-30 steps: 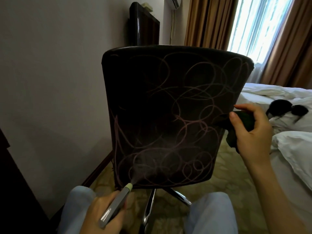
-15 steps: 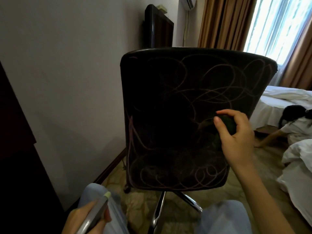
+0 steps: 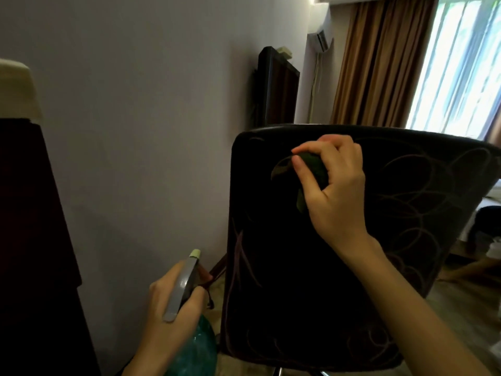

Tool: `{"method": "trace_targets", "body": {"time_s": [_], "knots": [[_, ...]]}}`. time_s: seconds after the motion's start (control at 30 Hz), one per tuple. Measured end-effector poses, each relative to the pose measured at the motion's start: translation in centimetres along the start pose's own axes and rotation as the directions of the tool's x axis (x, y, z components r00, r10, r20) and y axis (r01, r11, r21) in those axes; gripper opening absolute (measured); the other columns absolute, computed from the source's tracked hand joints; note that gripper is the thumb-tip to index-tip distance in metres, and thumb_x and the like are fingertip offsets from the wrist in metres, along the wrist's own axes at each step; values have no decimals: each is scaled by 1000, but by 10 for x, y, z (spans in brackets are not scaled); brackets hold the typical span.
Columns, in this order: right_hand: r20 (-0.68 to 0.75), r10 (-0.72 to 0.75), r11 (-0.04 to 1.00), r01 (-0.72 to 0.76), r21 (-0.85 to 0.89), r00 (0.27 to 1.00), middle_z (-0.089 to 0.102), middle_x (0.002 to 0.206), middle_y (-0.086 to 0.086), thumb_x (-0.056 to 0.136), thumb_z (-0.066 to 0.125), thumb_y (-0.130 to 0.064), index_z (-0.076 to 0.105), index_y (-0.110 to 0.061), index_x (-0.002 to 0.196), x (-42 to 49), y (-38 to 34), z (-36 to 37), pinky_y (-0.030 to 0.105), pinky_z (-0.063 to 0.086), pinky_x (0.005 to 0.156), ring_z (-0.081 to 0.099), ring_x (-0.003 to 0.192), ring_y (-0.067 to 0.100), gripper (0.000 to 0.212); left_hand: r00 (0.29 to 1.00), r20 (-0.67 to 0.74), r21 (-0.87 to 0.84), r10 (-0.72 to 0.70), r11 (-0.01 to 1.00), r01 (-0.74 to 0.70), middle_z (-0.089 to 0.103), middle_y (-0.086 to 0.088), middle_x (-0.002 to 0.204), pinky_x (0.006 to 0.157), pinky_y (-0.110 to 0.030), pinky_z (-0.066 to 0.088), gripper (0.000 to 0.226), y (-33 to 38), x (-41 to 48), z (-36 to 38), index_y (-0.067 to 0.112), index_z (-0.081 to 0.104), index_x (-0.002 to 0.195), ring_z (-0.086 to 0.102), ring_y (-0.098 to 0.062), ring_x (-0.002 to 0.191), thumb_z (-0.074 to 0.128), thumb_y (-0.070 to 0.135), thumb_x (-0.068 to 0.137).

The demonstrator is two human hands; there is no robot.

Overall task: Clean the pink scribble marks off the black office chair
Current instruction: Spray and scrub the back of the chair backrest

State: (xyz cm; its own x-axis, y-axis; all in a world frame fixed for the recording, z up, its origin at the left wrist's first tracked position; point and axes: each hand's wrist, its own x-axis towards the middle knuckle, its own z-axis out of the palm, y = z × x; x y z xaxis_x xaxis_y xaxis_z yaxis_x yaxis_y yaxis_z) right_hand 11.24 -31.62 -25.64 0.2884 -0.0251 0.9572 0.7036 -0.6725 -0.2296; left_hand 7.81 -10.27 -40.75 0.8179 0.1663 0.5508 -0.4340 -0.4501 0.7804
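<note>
Chair (image 3: 311,267) scribbled pink, right hand (image 3: 336,185) pressing cloth (image 3: 311,166), left hand (image 3: 173,302) gripping sprayer (image 3: 183,286)

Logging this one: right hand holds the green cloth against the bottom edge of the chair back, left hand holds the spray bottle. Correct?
Not the bottom edge. In the head view the right hand presses the green cloth against the chair back near its top edge, toward the upper left corner. The left hand does hold the spray bottle.
</note>
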Motion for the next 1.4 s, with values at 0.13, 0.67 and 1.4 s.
{"method": "trace_targets", "body": {"time_s": [0.13, 0.67, 1.4], "knots": [[-98, -121, 990, 113, -84, 988, 55, 101, 13, 89, 58, -20, 67, -7, 98, 37, -2, 30, 9, 29, 90, 44, 100, 19, 18, 1000, 6, -11, 7, 1000, -7, 57, -20, 70, 55, -41, 43, 31, -12, 39, 11, 18, 63, 86, 50, -28, 59, 58, -13, 82], [35, -480, 788, 449, -422, 876, 64, 99, 11, 87, 62, -24, 68, -10, 89, 57, 37, 90, 34, 31, 77, 40, 101, 25, 15, 996, 14, -153, 91, 984, -87, 54, -6, 56, 43, -25, 32, 14, -45, 124, 61, 7, 62, 77, 43, -24, 49, 52, 16, 75], [286, -268, 788, 380, -485, 920, 38, 120, 9, 82, 50, -27, 48, -22, 114, -79, 93, 73, 48, 34, 83, 38, 108, 31, 32, 996, 48, -127, 76, 989, -70, 61, -19, 72, 57, -51, 45, 18, -40, 104, 75, 7, 63, 81, 56, -38, 66, 48, 15, 74]]}}
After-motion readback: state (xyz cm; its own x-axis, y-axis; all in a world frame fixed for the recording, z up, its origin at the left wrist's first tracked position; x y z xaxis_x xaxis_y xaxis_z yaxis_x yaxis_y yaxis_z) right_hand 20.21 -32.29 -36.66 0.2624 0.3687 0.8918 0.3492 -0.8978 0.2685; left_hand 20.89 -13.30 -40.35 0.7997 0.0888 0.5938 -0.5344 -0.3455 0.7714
